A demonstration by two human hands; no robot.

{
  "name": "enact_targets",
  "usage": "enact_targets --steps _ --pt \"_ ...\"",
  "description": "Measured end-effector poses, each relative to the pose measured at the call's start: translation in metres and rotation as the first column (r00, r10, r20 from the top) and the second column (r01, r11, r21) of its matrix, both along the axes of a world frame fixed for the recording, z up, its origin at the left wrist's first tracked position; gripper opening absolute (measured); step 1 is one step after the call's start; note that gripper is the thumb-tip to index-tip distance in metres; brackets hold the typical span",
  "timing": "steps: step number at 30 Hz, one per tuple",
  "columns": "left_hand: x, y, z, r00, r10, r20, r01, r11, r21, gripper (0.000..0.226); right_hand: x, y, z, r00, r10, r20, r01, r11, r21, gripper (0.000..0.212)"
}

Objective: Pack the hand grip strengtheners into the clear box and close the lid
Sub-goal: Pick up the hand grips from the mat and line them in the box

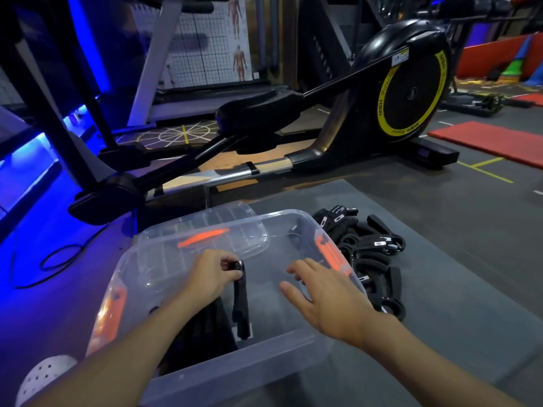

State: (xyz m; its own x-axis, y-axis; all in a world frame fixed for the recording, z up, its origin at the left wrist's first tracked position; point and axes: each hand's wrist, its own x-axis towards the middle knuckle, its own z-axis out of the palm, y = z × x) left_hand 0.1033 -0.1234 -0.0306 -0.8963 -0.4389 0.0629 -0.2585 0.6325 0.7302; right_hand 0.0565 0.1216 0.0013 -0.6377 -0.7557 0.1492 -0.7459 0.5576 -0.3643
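A clear plastic box (241,368) with orange latches stands open on the grey mat in front of me. My left hand (210,276) pinches the metal spring end of a black hand grip strengthener (241,306), whose handles hang down inside the box. More black strengtheners lie in the box's near left part, partly hidden by my forearm. My right hand (326,295) hovers over the box's right side with fingers spread, holding nothing. A pile of several black strengtheners (367,248) lies on the mat just right of the box. The clear lid (205,230) leans behind the box.
A black and yellow elliptical trainer (382,113) stands right behind the mat. A black cable (58,259) loops on the floor to the left. A white perforated object (44,377) shows at the bottom left. Red mats (493,142) lie farther right.
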Motion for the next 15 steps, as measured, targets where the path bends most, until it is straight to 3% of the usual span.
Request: enact_targets --steps 6,15 --pt "0.008 -0.014 -0.03 0.993 0.033 0.112 -0.011 0.982 -0.188 0.009 -0.001 -0.002 0.0 0.999 -0.012 0.044 0.011 0.999 0.041 0.047" --pt "0.011 -0.041 -0.049 0.982 0.038 0.183 0.004 0.975 -0.223 0.007 -0.001 -0.003 0.0 0.997 -0.036 0.069 0.034 0.999 0.033 0.044"
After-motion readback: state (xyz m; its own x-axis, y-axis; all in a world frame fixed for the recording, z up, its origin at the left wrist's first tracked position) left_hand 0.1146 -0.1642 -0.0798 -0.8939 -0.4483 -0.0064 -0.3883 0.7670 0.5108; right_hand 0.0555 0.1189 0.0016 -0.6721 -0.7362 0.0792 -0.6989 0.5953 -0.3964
